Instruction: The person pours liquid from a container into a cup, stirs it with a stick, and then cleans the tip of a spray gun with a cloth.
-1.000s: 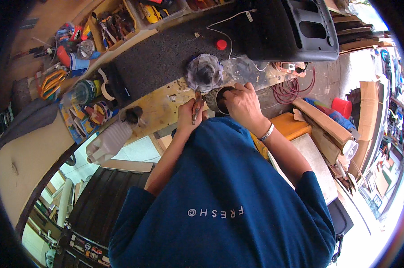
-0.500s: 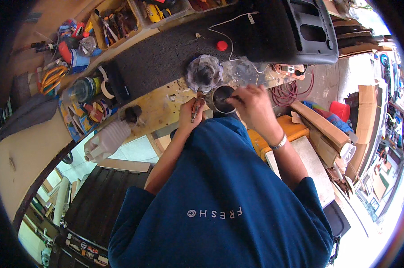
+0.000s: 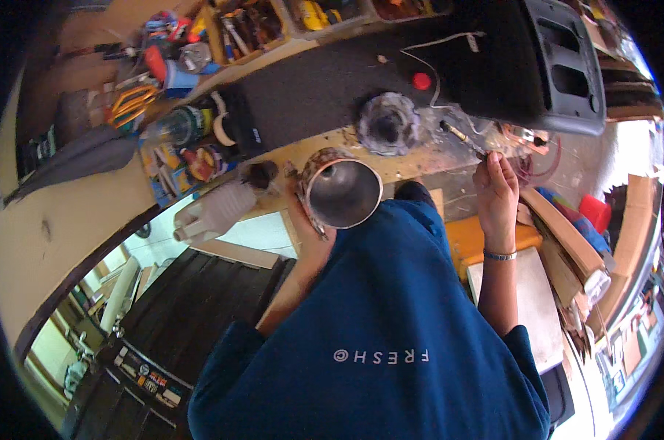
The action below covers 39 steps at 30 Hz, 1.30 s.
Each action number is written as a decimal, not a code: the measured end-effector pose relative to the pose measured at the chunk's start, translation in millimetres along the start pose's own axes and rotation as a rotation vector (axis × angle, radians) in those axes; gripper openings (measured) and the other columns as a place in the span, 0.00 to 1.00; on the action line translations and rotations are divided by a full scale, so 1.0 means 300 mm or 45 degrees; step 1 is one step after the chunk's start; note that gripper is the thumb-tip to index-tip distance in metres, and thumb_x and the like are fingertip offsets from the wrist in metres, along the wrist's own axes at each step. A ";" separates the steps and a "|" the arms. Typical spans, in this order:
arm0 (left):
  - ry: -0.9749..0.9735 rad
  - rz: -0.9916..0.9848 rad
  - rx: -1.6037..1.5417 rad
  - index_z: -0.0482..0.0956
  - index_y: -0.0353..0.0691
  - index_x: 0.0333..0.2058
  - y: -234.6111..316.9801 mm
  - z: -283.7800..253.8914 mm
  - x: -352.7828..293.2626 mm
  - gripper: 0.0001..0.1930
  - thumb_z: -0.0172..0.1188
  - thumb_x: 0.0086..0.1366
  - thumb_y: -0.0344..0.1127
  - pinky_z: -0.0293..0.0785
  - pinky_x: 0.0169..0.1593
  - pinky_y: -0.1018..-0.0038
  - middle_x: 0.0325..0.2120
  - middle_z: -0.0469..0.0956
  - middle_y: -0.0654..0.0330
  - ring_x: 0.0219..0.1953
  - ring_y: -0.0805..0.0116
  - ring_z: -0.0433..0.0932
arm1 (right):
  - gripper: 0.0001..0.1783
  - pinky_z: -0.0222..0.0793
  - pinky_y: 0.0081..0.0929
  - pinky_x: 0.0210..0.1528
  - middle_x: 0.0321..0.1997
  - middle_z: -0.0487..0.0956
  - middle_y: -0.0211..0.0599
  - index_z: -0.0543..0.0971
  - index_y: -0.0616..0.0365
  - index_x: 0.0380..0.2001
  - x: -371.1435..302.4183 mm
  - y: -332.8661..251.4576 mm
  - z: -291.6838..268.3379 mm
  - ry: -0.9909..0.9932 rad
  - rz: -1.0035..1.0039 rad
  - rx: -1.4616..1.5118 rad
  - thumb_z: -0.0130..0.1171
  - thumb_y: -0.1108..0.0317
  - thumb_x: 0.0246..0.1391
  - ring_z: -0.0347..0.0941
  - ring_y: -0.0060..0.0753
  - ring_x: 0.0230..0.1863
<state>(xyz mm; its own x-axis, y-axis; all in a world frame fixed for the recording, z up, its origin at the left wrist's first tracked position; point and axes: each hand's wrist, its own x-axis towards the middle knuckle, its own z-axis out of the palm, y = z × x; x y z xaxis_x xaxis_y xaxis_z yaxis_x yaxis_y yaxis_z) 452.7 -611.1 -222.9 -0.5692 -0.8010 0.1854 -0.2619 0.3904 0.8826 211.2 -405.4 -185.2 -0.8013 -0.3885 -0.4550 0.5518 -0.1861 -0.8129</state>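
A round metal cup (image 3: 344, 195) with a rough brown outer wall is tilted so its grey inside faces me. My left hand (image 3: 313, 233) is closed around its left side, the fingers mostly hidden behind it. Off to the right, my right hand (image 3: 497, 183) pinches a thin brush-like tool (image 3: 458, 133) with a dark tip and a pale band, pointing up and left; its exact kind is unclear. On the bench, between the cup and that tool, lies a crumpled grey bowl-shaped wrap (image 3: 388, 125) with a dark middle.
A red cap (image 3: 421, 81) and a white cable lie on the dark bench mat (image 3: 310, 92). A black plastic case (image 3: 566, 73) stands at the far right. To the left are a translucent jug (image 3: 216, 211) and a tape roll (image 3: 220, 121). Tool bins (image 3: 247, 33) line the back.
The cup has moved left and tilted, its opening toward me. My right hand has left the cup's rim and moved right with the thin tool. The whole view has shifted.
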 end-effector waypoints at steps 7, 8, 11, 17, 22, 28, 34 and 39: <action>0.202 -0.252 -0.008 0.55 0.40 0.67 -0.008 -0.137 -0.114 0.31 0.55 0.70 0.41 0.63 0.64 0.59 0.63 0.61 0.51 0.62 0.54 0.64 | 0.09 0.47 0.19 0.28 0.22 0.62 0.19 0.76 0.56 0.34 0.080 0.138 0.152 -0.177 0.160 0.081 0.55 0.63 0.68 0.51 0.15 0.24; 0.213 -0.256 0.013 0.55 0.40 0.66 0.014 -0.162 -0.111 0.31 0.55 0.70 0.41 0.63 0.63 0.59 0.62 0.61 0.51 0.61 0.54 0.65 | 0.09 0.46 0.19 0.28 0.22 0.62 0.19 0.76 0.56 0.35 0.090 0.143 0.178 -0.198 0.183 0.098 0.55 0.63 0.68 0.51 0.15 0.24; 0.263 -0.302 0.052 0.55 0.39 0.66 0.034 -0.194 -0.151 0.31 0.56 0.69 0.40 0.65 0.60 0.59 0.60 0.62 0.51 0.59 0.53 0.67 | 0.09 0.46 0.18 0.28 0.22 0.63 0.18 0.77 0.57 0.37 0.113 0.183 0.240 -0.313 0.266 0.147 0.55 0.63 0.68 0.52 0.14 0.25; 0.301 -0.394 0.115 0.56 0.38 0.64 0.105 -0.224 -0.212 0.31 0.59 0.67 0.37 0.69 0.54 0.60 0.56 0.65 0.50 0.53 0.52 0.70 | 0.08 0.48 0.17 0.28 0.23 0.65 0.18 0.78 0.57 0.40 0.140 0.233 0.363 -0.436 0.388 0.255 0.56 0.64 0.67 0.54 0.14 0.25; 0.308 -0.434 0.182 0.56 0.36 0.62 0.177 -0.227 -0.230 0.31 0.60 0.65 0.36 0.71 0.50 0.60 0.53 0.66 0.49 0.48 0.51 0.73 | 0.08 0.50 0.17 0.29 0.22 0.66 0.18 0.78 0.57 0.38 0.131 0.240 0.379 -0.549 0.467 0.311 0.57 0.64 0.67 0.55 0.14 0.25; 0.285 -0.456 0.275 0.57 0.35 0.61 0.268 -0.198 -0.209 0.31 0.63 0.63 0.33 0.75 0.44 0.60 0.49 0.69 0.48 0.42 0.50 0.77 | 0.09 0.49 0.16 0.29 0.23 0.67 0.17 0.78 0.54 0.35 0.126 0.231 0.295 -0.524 0.489 0.289 0.59 0.62 0.66 0.56 0.13 0.25; 0.069 -0.485 0.708 0.58 0.33 0.59 0.409 -0.076 -0.025 0.32 0.65 0.62 0.31 0.78 0.39 0.60 0.44 0.71 0.47 0.36 0.48 0.80 | 0.10 0.48 0.17 0.27 0.22 0.64 0.17 0.77 0.54 0.34 0.146 0.215 0.048 -0.306 0.371 0.158 0.58 0.61 0.67 0.55 0.12 0.24; -0.517 -0.272 1.200 0.59 0.30 0.57 0.298 0.100 0.090 0.32 0.65 0.59 0.29 0.80 0.41 0.57 0.44 0.73 0.42 0.38 0.42 0.80 | 0.11 0.47 0.16 0.26 0.22 0.62 0.16 0.75 0.53 0.30 0.111 0.190 -0.239 0.033 0.312 -0.008 0.57 0.61 0.67 0.53 0.12 0.23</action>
<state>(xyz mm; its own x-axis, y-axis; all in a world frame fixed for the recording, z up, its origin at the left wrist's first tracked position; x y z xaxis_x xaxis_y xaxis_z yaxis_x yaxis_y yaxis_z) 390.6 -584.1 -152.0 -0.6128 -0.7504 -0.2478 -0.7896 0.5940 0.1539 199.2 -364.3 -272.6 -0.6496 -0.3978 -0.6478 0.7288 -0.0834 -0.6796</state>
